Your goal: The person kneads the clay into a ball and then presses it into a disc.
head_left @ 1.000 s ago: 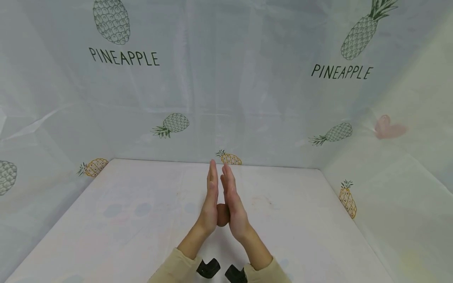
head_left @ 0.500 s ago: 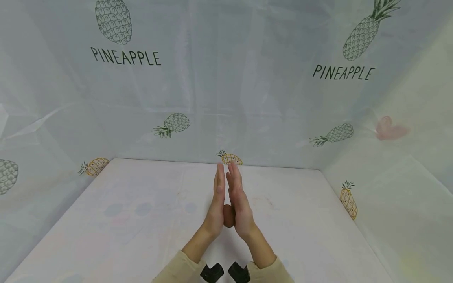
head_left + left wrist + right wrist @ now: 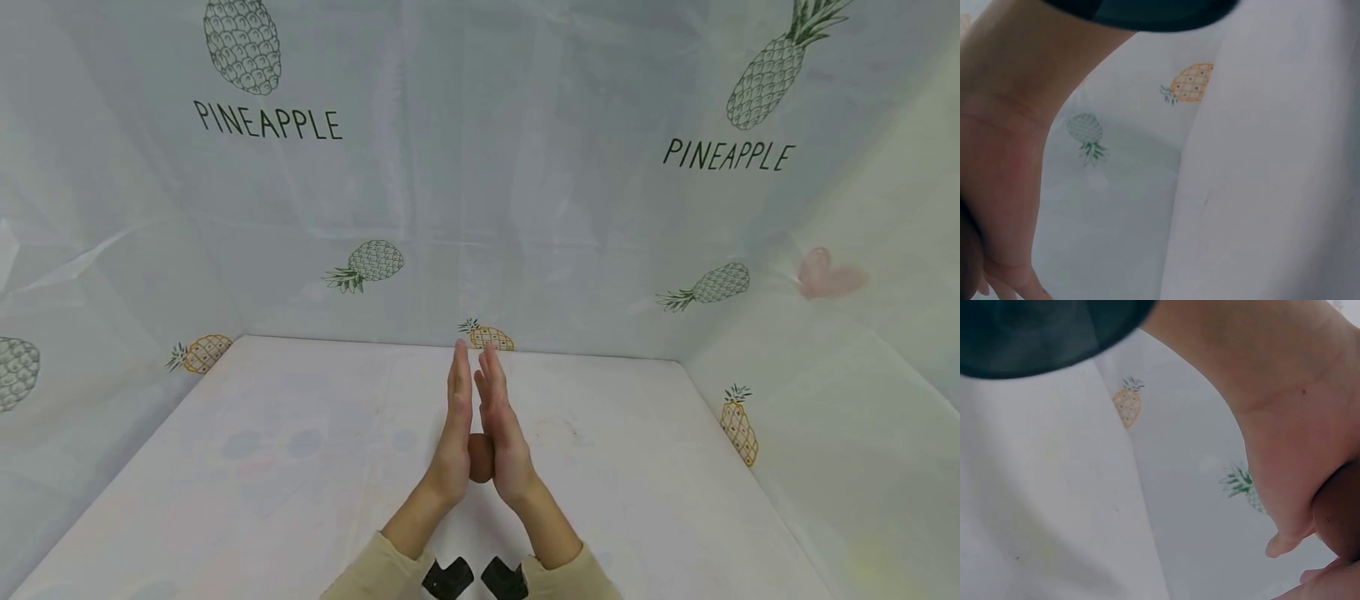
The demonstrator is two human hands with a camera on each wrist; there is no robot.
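Observation:
A smooth, dull brown ball (image 3: 481,458) is pressed between two upright palms at the middle of the head view. My left hand (image 3: 452,446) lies along its left side with fingers straight and pointing away. On the other side, the palm of my right hand (image 3: 510,450) touches it, fingers also extended. The fingertips lean toward each other with a narrow gap between them. The right wrist view has part of the ball (image 3: 1340,509) against the palm at the right edge. Only a dark sliver of the ball (image 3: 969,259) appears in the left wrist view.
Beneath the hands is a white table (image 3: 315,508). A pineapple-printed sheet (image 3: 480,183) walls it at the back and both sides. Black wrist cameras (image 3: 448,577) sit under the beige sleeves (image 3: 382,567).
Both hands shift right with the ball, then slightly back left. The palms slide against each other: the right fingertips reach farther half a second ago, the left ones now.

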